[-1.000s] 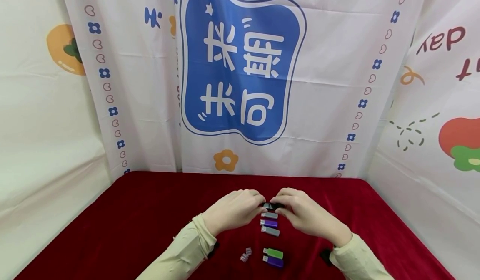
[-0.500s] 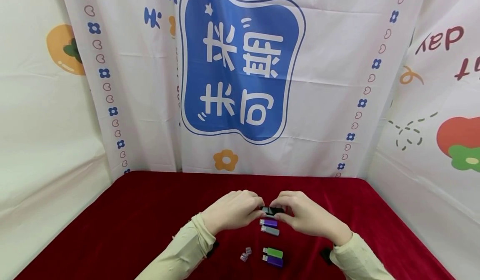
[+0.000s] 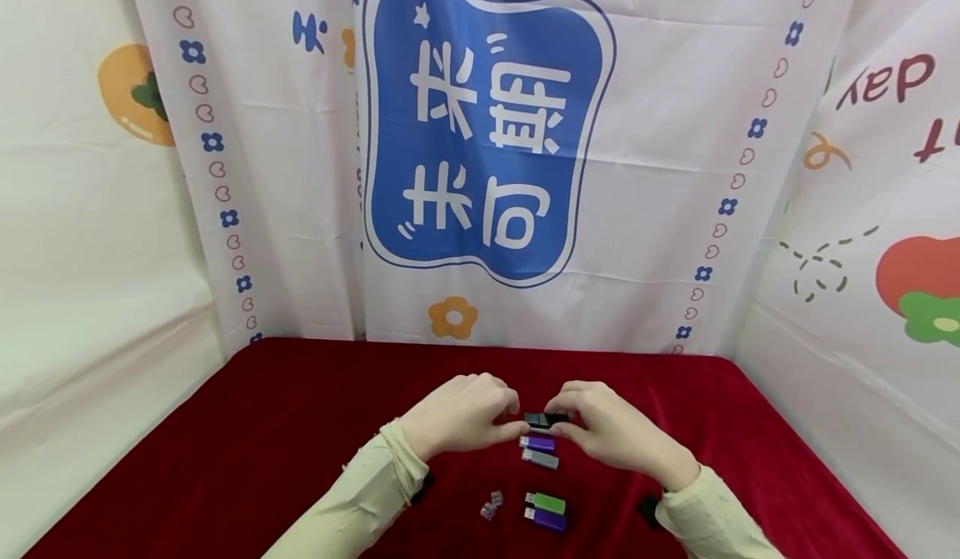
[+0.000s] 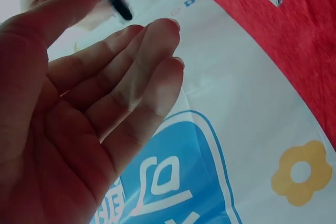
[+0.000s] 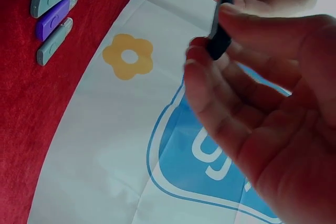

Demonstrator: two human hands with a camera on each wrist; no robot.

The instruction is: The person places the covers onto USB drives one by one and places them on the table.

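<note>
My right hand [image 3: 611, 430] pinches a black USB stick [image 5: 219, 32] between thumb and fingertips, held above the cloth. In the head view its left end looks like a smoky cap. My left hand [image 3: 461, 416] is beside that end, fingers and thumb spread apart; in the left wrist view the palm [image 4: 58, 140] has nothing in it. Just below lie capped USB sticks in a row: a purple one [image 3: 537, 443], a grey one [image 3: 540, 459] and another grey one [image 5: 53, 43], mostly hidden in the head view by the black stick.
Nearer the body lie a green USB stick [image 3: 545, 504] and a purple one with bare metal plugs. Two small clear caps [image 3: 492, 505] are left of them. Dark objects [image 3: 648, 511] show beside both sleeves. Red cloth [image 3: 300, 426] covers the table, with printed curtains [image 3: 660, 126] around it.
Both hands have come slightly nearer the body with the black stick. My left fingers, which held its left end, have let go and moved a little left; the right hand keeps its pinch.
</note>
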